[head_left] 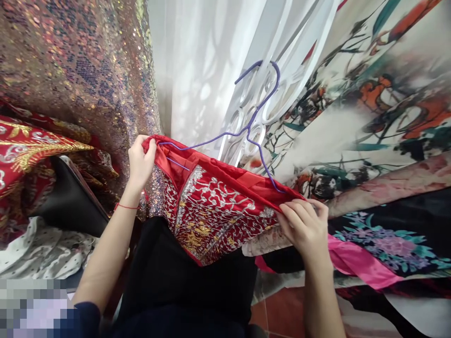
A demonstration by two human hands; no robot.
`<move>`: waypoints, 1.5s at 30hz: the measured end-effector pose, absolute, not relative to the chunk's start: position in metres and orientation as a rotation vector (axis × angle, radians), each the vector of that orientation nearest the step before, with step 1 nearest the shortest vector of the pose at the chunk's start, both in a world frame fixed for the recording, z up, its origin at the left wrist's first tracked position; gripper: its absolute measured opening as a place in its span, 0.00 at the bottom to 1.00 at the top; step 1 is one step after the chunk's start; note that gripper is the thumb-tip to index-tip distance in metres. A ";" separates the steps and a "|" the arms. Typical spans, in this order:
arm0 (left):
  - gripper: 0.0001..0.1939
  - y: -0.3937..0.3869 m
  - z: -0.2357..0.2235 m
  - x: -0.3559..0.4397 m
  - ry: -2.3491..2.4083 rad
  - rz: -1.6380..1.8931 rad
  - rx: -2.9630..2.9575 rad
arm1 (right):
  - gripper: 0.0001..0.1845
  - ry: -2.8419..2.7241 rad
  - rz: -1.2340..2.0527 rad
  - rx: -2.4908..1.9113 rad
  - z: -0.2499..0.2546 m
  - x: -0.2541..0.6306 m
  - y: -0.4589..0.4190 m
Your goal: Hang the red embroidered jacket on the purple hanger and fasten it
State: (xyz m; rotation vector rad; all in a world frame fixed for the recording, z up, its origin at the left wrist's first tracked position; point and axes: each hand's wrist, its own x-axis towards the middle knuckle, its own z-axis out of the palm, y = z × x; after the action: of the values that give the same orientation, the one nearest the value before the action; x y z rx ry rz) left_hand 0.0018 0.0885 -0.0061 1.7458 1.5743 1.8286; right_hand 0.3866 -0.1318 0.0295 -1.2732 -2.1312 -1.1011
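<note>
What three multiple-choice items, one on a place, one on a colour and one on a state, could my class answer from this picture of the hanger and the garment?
1. Where is the left hand?
A. on the garment's left end
B. on the hanger's hook
C. on the floor

2. What colour is the wire hanger?
A. green
B. purple
C. black

3. How is the red embroidered garment held?
A. folded on a table
B. dropped on the tiles
C. gripped at both ends, the right hand on the other

Answers: 1 A, its fingers pinch the red cloth there; 2 B, the wire is plainly purple; 3 C, each hand grips one end.
</note>
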 end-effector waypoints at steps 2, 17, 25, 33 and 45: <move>0.08 0.094 -0.010 -0.003 1.518 1.792 1.726 | 0.05 -2.136 -1.094 -1.278 0.024 0.392 -0.134; 0.08 0.093 -0.017 0.001 1.592 1.470 1.799 | 0.06 -2.180 -1.031 -1.280 0.021 0.398 -0.144; 0.14 0.067 -0.016 0.029 1.524 1.410 1.984 | 0.05 -2.146 -1.012 -1.400 -0.019 0.402 -0.162; 0.17 0.045 0.003 -0.005 1.531 1.040 2.203 | 0.21 -2.073 -0.960 -1.746 -0.024 0.386 -0.162; 0.60 -0.046 -0.002 0.055 1.035 0.177 2.684 | 0.19 -1.882 -0.351 -1.511 -0.019 0.303 -0.141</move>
State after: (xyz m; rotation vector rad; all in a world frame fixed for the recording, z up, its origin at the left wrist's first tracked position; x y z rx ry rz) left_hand 0.0551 -0.0457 -0.0015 2.6835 1.0345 0.1767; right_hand 0.3031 -0.1413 -0.0192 -1.5107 -1.8819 -0.3506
